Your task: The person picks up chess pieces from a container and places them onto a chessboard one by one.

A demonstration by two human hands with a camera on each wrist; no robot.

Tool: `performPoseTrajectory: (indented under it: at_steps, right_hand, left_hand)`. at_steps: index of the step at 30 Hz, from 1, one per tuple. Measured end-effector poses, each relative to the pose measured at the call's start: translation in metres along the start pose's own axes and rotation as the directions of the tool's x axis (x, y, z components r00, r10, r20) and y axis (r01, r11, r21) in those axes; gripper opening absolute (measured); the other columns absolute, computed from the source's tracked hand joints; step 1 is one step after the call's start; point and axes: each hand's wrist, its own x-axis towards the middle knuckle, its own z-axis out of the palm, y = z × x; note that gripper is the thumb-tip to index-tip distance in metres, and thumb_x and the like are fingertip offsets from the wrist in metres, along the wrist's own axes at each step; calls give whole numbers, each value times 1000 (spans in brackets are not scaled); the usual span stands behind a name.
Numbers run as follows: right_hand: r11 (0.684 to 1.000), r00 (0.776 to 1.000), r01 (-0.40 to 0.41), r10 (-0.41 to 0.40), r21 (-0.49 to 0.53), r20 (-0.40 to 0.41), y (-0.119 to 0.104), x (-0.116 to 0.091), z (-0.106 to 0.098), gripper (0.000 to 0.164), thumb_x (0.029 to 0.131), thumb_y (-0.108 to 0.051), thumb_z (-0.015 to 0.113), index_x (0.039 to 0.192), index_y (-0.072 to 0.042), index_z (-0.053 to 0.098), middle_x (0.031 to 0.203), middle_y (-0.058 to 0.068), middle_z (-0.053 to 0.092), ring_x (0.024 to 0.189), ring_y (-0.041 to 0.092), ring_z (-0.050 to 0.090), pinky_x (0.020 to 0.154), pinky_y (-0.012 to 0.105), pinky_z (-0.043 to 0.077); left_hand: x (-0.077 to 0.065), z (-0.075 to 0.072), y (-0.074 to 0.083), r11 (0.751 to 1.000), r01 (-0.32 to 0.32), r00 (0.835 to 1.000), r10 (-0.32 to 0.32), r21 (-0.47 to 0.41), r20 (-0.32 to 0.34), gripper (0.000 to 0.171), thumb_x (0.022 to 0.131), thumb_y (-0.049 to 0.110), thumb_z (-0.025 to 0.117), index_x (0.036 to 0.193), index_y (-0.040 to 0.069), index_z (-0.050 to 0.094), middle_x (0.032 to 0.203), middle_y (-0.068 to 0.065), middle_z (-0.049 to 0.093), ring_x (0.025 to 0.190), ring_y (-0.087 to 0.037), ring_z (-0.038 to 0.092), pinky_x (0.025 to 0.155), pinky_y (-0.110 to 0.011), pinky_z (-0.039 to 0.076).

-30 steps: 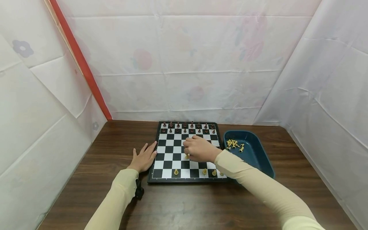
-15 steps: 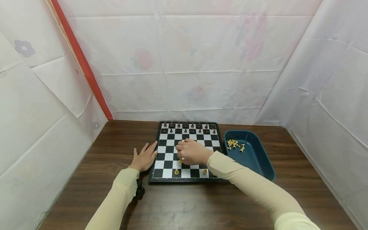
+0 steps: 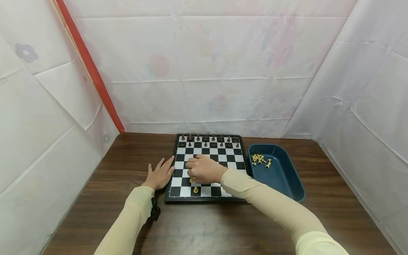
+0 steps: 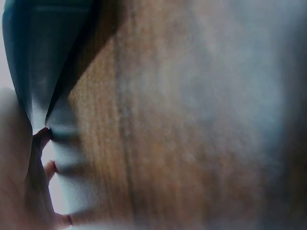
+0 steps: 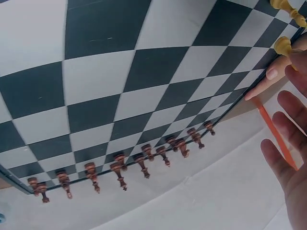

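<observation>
A black-and-white chessboard (image 3: 207, 199) lies on the table. My right hand (image 3: 205, 170) is over its front left part, pinching a pale yellow chess piece (image 5: 283, 46) by its top, base toward the board. Just in front, another yellow chess piece (image 3: 196, 190) stands on a front-row square. My left hand (image 3: 159, 176) rests with spread fingers along the board's left edge; the left wrist view catches part of that hand (image 4: 14, 167) beside the wood. Dark red-brown chess pieces (image 5: 117, 175) stand in two rows at the far side. My right forearm hides the front right squares.
A dark blue tray (image 3: 283, 177) stands close to the board's right side, with several loose yellow pieces (image 3: 259, 158) lying in it. White sheets (image 3: 204, 71) rise behind the table and at both sides. Bare brown tabletop (image 3: 204, 226) spreads in front of the board.
My right hand has moved left across the board with the yellow chess piece, coming beside the standing yellow piece. My left hand has stayed at the board's edge.
</observation>
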Motion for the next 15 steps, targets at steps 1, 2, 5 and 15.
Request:
performPoseTrajectory:
  at_steps: [1,2,5,15]
  right_hand:
    - [1000,1000,4,-4,-2,3,-1,2,1,12,87,-34,68,91,-24,74,94,-8,58,87,10,51,77,28,45]
    - [1000,1000,10,-10,-3,3,-2,4,1,13,87,-35,69,92,-24,74,95,-8,59,88,10,51,78,28,45]
    - [1000,1000,25,-25,-16,-3,-5,11,2,15,86,-35,68,95,-25,75,97,-8,59,88,9,51,77,27,45]
    - [999,999,37,-37,-11,-2,-19,31,-2,14,91,-32,63,96,-26,75,106,-9,63,95,9,54,79,27,45]
  left_hand:
    - [0,0,0,1000,0,1000,0,1,-2,56,104,42,23,155,19,16,156,-7,25,143,-35,14,102,-69,-9]
    - [0,0,-1,1000,0,1000,0,1,-5,56,104,41,23,155,19,16,156,-8,25,143,-35,14,102,-70,-9]
    - [0,0,0,1000,4,1000,-4,10,-4,56,104,41,23,155,19,16,156,-7,25,143,-35,14,102,-70,-8]
    - [-5,-6,5,1000,-6,1000,6,-3,0,57,104,43,21,155,17,16,155,-11,26,142,-36,14,102,-70,-8]
